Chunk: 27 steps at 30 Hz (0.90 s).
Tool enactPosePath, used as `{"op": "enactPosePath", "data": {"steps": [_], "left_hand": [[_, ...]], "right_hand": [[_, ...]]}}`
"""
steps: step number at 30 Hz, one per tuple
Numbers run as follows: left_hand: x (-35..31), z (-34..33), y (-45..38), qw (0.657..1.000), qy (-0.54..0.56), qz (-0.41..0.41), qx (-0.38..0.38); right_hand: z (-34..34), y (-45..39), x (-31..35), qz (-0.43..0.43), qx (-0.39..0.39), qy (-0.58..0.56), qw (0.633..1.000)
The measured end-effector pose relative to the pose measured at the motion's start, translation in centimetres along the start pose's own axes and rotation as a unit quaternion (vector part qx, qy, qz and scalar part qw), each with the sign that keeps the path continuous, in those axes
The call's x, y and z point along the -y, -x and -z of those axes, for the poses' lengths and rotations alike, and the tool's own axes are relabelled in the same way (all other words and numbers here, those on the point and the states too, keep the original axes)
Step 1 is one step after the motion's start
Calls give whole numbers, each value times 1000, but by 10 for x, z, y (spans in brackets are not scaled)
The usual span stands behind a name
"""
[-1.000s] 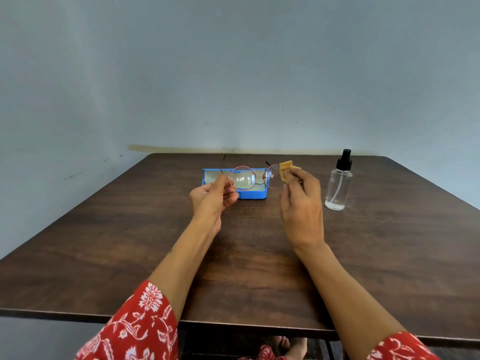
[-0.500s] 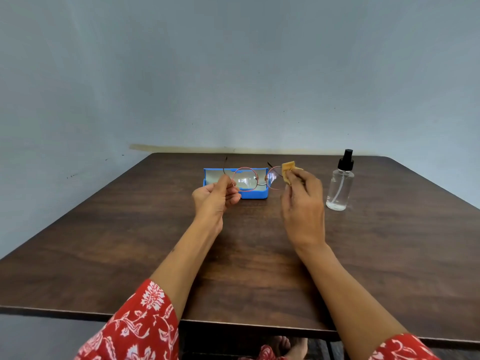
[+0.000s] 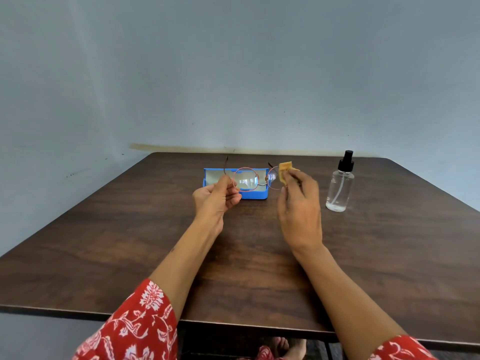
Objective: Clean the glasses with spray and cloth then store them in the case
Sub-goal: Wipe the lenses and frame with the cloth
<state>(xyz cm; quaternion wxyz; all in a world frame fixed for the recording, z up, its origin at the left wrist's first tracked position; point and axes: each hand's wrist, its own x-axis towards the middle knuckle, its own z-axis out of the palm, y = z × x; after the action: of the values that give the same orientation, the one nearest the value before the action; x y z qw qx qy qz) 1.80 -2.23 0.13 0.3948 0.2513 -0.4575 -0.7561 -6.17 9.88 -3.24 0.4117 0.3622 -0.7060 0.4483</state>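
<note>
Round thin-rimmed glasses (image 3: 246,179) are held up above the table, arms pointing away from me. My left hand (image 3: 217,197) pinches them at the left rim's outer edge. My right hand (image 3: 298,203) holds a small folded yellow cloth (image 3: 285,170) pressed against the right lens. Behind the glasses an open blue case (image 3: 255,195) lies on the table. A clear spray bottle (image 3: 340,185) with a black nozzle stands upright to the right of my right hand, apart from it.
The dark wooden table (image 3: 130,242) reaches to a pale wall at the back. Its near edge runs under my forearms. My red patterned sleeves and feet show at the bottom.
The glasses and both hands have drifted slightly; the cloth has shifted a little over the right lens. The case and bottle have not moved.
</note>
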Motion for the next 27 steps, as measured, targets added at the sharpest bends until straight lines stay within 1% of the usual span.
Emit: {"op": "enactPosePath", "data": {"steps": [3,5,7,10,12,14,17,19,23,24,27], "left_hand": [[0,0,0,1000,1,-4,-4],[-1,1,-1,1000,6,-8,-9],[-2,1,-1,1000,8,-8,-9],[-1,0,0,1000,6,-5,-4],[0,0,0,1000,3,-2,-2],[0,0,0,1000,5,-1,-3],[0,1,0,1000,12,-3,-7],[0,1,-1,1000,16,-5,-7],[-1,1,-2,1000,14,-1,-9],[-1,1,-1,1000,13,1,-10],[-1,0,-1,1000,13,2,-10]], "right_hand": [[-6,4,9,63,29,-6,998],[-8,4,11,79,44,-6,996],[-6,3,8,45,29,-17,998],[1,-1,-2,-42,-4,-35,998],[2,-1,-4,-49,-10,-30,998],[0,0,0,-19,0,-23,1000],[-6,4,9,58,33,-9,998],[-7,5,11,77,48,0,996],[-1,2,1,-17,17,-19,1000],[0,2,-1,-30,15,-19,999],[-1,3,0,-8,22,-4,1000]]}}
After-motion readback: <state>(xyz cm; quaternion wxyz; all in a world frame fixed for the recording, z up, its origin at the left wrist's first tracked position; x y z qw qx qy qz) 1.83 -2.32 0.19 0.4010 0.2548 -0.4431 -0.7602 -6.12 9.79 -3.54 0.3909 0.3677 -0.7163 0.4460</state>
